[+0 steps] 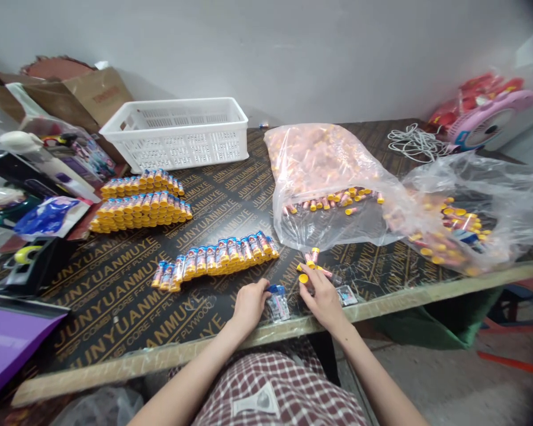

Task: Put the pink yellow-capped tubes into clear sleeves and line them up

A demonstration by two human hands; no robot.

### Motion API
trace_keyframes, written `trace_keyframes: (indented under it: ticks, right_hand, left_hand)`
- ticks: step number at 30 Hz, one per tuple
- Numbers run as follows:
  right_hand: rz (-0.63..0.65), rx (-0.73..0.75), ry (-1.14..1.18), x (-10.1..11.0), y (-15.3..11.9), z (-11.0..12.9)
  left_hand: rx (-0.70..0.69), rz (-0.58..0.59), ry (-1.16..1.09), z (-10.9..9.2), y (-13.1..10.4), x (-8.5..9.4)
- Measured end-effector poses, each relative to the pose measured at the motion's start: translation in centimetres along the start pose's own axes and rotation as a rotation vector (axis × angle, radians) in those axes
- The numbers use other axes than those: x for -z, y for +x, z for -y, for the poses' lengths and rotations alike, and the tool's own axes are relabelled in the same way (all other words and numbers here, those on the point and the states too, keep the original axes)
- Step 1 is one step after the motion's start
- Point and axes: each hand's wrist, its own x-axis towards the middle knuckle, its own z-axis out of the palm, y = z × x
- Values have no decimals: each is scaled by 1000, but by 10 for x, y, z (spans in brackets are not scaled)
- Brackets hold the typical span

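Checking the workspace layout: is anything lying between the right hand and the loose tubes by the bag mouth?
Nothing visible. The right hand already has its fingertips on the loose yellow-capped tubes just outside the plastic bag.

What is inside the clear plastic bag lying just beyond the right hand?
The clear plastic bag holds many small tubes with yellow caps, spilling toward its open mouth near the right hand. Deeper contents are blurred by the crumpled film.

A single head-worn camera looks forward and down from just above the seated person's lap, close over the near edge of the dark printed plywood tabletop (115, 307). It faces the plain grey wall (293, 47) behind, its wide lens bending the edges.
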Motion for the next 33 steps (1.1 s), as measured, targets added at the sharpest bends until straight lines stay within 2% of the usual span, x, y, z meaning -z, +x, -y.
trace_keyframes:
  ticks: [4, 7, 9, 14, 17, 21, 27, 33]
  right_hand:
    - [-59, 9, 162, 7, -2, 8]
    - [-103, -18, 262, 10, -6, 12]
    - [-131, -62, 338, 12, -8, 16]
    - [-164, -224, 577, 13, -17, 28]
    - [-168, -259, 654, 12, -23, 35]
    - [-183, -230, 630, 12, -28, 43]
    - [-187, -116, 508, 15, -30, 54]
    - [-193, -31, 452, 12, -27, 61]
  left_hand:
    - [-50, -66, 26, -3, -6, -1]
    - [-66, -157, -124, -4, -8, 0]
    - [18, -192, -364, -4, -7, 0]
    - [399, -180, -1208, -1, -3, 6]
    - [540, -125, -1464, 1, -3, 11]
    - [621, -157, -1556, 1, -4, 14]
    - [652, -259, -1570, 0, -3, 18]
    - [658, -294, -1551, 0, -4, 20]
